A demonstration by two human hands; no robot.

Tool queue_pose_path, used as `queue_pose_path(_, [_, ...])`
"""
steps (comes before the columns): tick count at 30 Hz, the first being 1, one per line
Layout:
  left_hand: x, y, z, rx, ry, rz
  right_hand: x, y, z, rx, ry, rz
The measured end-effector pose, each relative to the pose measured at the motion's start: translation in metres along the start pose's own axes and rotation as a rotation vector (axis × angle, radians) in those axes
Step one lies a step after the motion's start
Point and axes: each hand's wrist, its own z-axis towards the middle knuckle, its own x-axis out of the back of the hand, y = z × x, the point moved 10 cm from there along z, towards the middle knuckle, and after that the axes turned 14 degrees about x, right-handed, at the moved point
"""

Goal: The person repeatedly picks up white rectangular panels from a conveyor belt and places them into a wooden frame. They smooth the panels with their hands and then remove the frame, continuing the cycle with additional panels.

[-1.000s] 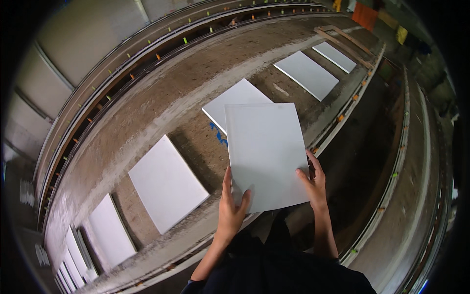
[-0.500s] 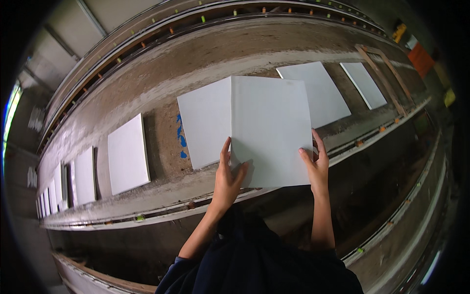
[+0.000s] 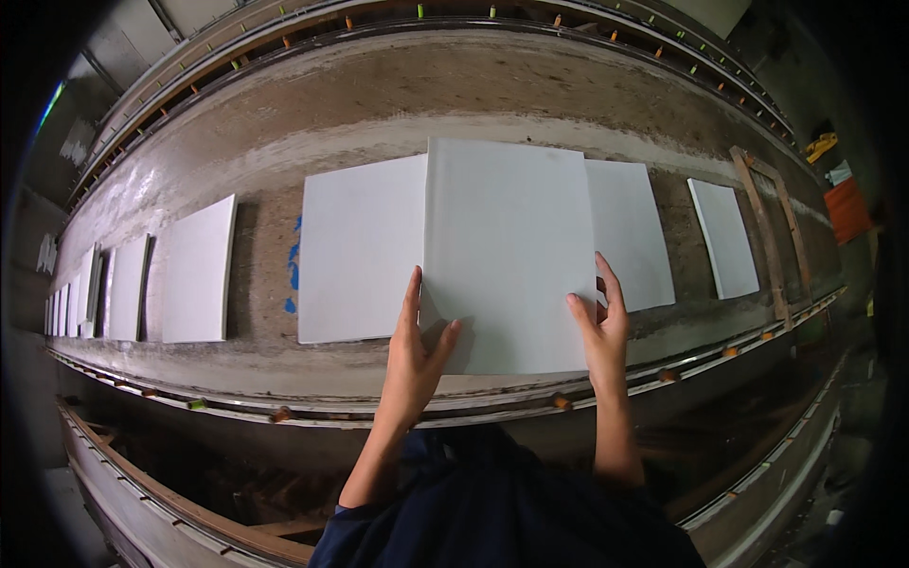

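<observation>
Between my two hands is a blank white rectangular panel, much like a stretched canvas, held up over the long table. My left hand grips its left edge near the lower corner, the thumb on the front face and the fingers along the side. On the right edge, my right hand has its thumb on the face and its fingers at the side and partly behind. Another white panel lies on the table behind the left side of the held one. A further panel is partly covered by its right side.
More white panels lie in a row along the stained brown table, with one panel at the right beside a wooden frame. Blue paint marks show on the tabletop. A rail with orange and green pegs runs along the near edge.
My view has turned, so the table edge now lies more level. The panel stays in both hands, now looking slightly further left and more upright.
</observation>
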Motion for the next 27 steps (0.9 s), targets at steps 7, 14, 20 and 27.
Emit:
queue_pose_path(7, [-0.040, 0.032, 0.011, 0.019, 0.053, 0.056, 0.039, 0.009, 0.038, 0.000, -0.040, -0.025])
queue_pose_path(14, [-0.082, 0.043, 0.013, -0.006, 0.120, 0.102, 0.073, 0.023, 0.061, -0.041, -0.095, 0.033])
queue_pose_path(20, [-0.154, 0.057, 0.002, -0.045, 0.157, 0.143, 0.135, 0.041, 0.074, 0.030, -0.153, 0.052])
queue_pose_path(27, [-0.315, 0.097, -0.015, -0.092, 0.086, 0.228, 0.292, 0.076, 0.082, -0.010, -0.105, 0.218])
